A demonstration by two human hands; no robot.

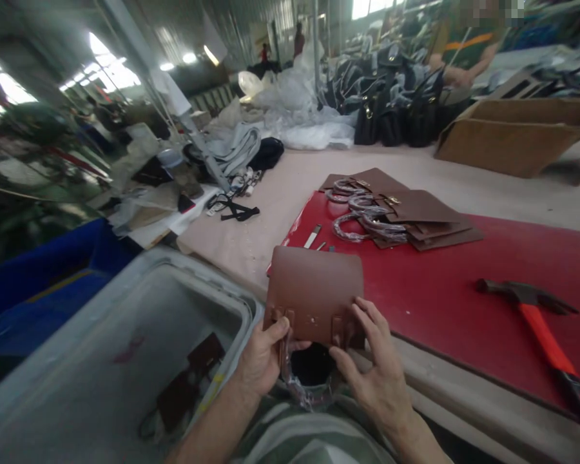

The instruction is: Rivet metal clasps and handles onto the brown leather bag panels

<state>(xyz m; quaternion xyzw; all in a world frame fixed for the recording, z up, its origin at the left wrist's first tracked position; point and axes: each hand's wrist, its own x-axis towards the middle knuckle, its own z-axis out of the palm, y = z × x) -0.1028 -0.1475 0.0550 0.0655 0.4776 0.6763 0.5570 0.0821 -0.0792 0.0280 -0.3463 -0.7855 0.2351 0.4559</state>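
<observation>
Both hands hold a small brown handbag (316,283) close to my body, at the front edge of the table. Its plastic-wrapped handle (309,394) hangs toward me. My left hand (265,354) pinches the bag's left side, thumb on top near the handle tab. With its fingers along the right side, my right hand (379,367) grips the bag near the other tab. Beyond the bag, several flat brown bag pieces (425,216) with wrapped handles lie stacked on a red mat (444,277).
An orange-handled hammer (544,328) lies on the mat at right. A grey bin (212,274) with brown bags inside stands at left. Farther back are a cardboard box (507,145), black handbags (381,116), plastic sheeting (290,103) and a person (468,58). A metal post (200,142) rises at left.
</observation>
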